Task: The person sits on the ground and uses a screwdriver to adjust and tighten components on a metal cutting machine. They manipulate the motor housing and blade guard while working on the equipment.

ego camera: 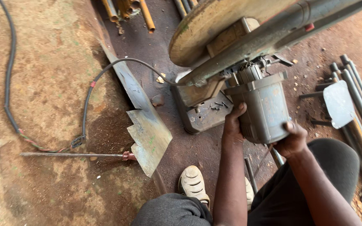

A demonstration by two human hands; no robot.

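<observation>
Hands (265, 129) grip grey motor (261, 109), long axis toward the person.

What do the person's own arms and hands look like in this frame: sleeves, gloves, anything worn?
Both arms are bare to the frame's bottom edge, with no sleeves in view. The left hand and right hand wear no gloves; no watch, rings or bands show.
</observation>
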